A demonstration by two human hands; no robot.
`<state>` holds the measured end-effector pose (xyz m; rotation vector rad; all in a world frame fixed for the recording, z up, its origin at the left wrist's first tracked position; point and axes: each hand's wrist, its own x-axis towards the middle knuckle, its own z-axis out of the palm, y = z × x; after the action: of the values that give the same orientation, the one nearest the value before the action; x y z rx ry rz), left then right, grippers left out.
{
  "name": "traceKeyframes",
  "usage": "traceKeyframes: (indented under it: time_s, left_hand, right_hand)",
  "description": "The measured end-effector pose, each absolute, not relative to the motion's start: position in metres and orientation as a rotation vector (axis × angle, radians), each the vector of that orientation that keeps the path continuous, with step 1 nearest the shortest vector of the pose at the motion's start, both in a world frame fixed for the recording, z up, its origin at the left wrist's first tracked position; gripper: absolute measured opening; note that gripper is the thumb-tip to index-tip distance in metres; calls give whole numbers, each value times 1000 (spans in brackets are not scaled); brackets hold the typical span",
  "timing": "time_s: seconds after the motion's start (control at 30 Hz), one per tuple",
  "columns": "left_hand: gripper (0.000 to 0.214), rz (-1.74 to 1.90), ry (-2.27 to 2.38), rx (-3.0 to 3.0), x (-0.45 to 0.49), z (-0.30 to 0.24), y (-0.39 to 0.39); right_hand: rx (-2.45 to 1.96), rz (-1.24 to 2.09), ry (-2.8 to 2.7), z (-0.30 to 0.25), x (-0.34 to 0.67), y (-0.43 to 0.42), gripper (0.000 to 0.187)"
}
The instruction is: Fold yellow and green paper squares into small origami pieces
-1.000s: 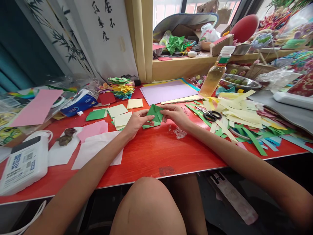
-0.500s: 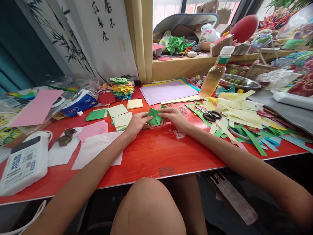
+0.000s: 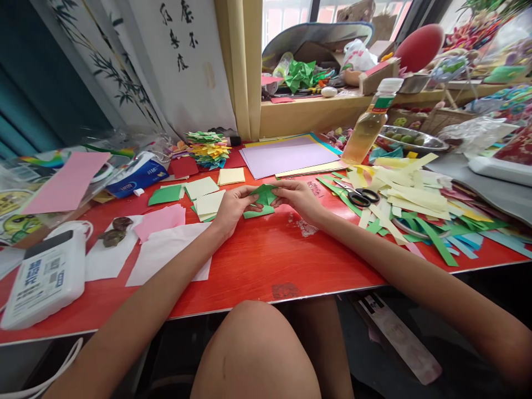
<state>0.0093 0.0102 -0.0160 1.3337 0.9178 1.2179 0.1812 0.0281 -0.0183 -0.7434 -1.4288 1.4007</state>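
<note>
- Pinching a small folded green paper piece (image 3: pixel 265 194) near the frame's centre, with left hand (image 3: pixel 233 209) and right hand (image 3: pixel 301 200) clamped on its opposite sides.
- Holding it over a glossy red tabletop (image 3: pixel 257 263) at mid-frame.
- Just beside pale cream square paper sheets (image 3: pixel 208 204) with the left hand, left of centre.
- Apart from black-handled metal scissors (image 3: pixel 362 197) with the right hand, right of centre.

The hanging scroll (image 3: pixel 162 83) bears brushed 不 and 痕 among less legible characters
</note>
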Motion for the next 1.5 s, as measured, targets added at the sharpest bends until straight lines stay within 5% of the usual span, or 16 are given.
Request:
traceKeyframes:
  time_s: [0.8,1.2,1.5]
  left_hand:
    - [12,1321,912,1301,9,-11,6]
    - [17,1369,1005,1296,7,-12,9]
    - [20,1341,1074,1663,8,-12,8]
  right_hand:
    - [-742,1150,-1678,-13,187,25,17]
    - [-777,598,-2069,-7,187,18,21]
    - [-797,1292,-1821,-13,178,17,21]
